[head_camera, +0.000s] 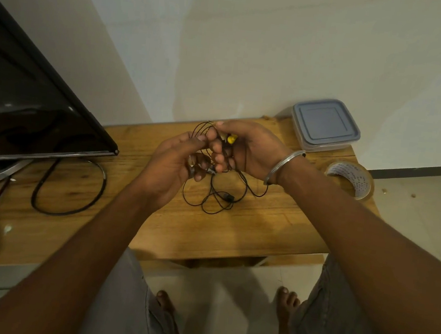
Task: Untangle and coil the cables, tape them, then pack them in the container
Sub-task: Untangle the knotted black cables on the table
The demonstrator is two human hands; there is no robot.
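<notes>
Counter (206, 236): the wooden top runs across the middle of the frame, and your work sits over its centre-right part.
Screen (28, 106): a dark flat panel leans in at the left of the frame, its lower corner touching the counter.
Thick cable (68, 212): a heavy black loop lies flat on the counter just below that screen, left of centre, well apart from your hands.
Container (325, 125): a clear tub with a blue-grey lid on, at the far right corner of the counter against the wall, upper right of your hands.
Left hand (175, 167): you've got its fingers curled shut on the thin cable, thumb and forefinger pinching strands near the centre of the frame.
Right hand (246, 150): closed around the upper loops of the same cable, fingers touching those of your left; a metal bangle (282, 165) circles the wrist.
Tape roll (351, 179): a clear roll stands tilted at the counter's right edge, just beyond your right wrist.
Thin cable (215, 199): a black tangle, part bunched between your two hands, the rest drooping in loose loops onto the counter right below them.
Yellow plug (231, 139): it peeks out at the top of your right hand's grip.
</notes>
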